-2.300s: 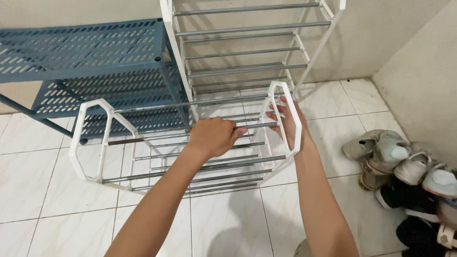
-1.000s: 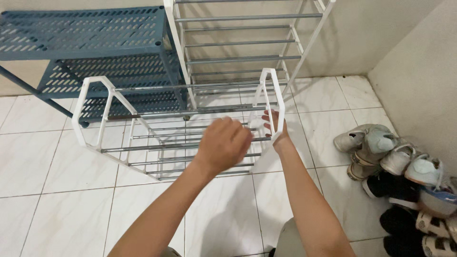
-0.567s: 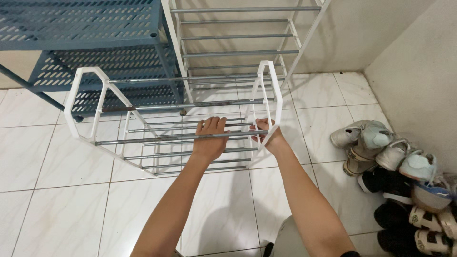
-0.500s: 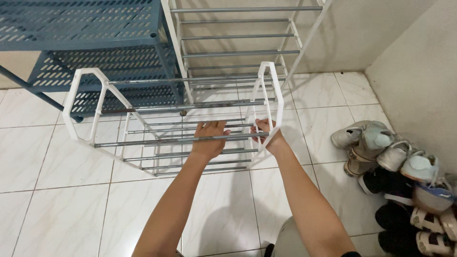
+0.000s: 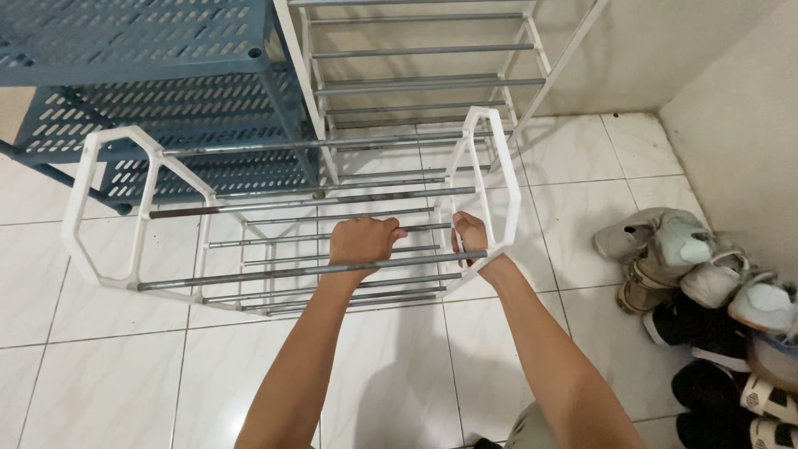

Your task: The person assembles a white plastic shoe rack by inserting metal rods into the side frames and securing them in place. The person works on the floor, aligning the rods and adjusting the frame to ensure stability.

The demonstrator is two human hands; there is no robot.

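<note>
1. The floor is laid with glossy white marble-pattern tiles; plain cream walls meet in a corner at the upper right
2. A small rack section occupies the centre of the view, held above the tiles. It consists of two white octagonal plastic end frames joined by grey metal rods running left to right
3. The left end frame sits near the left edge of the view; the right end frame sits just right of centre
4. The left hand is curled over one of the near rods, fingers together and wrapped around the metal, knuckles facing up
5. The right hand is at the lower part of the right end frame, fingers closed on its white plastic edge where the rods enter it. The fingertips are hidden behind the frame
6. Both forearms extend from the bottom of the view up to the rack section
7. A taller white rack with grey rods stands against the back wall, directly behind the held section
8. A blue perforated plastic shelf unit stands to the left of the tall rack, just beside it
9. A pile of shoes lies on the floor along the right wall, well apart from both hands. It includes pale sneakers, darker pairs and sandals
</note>
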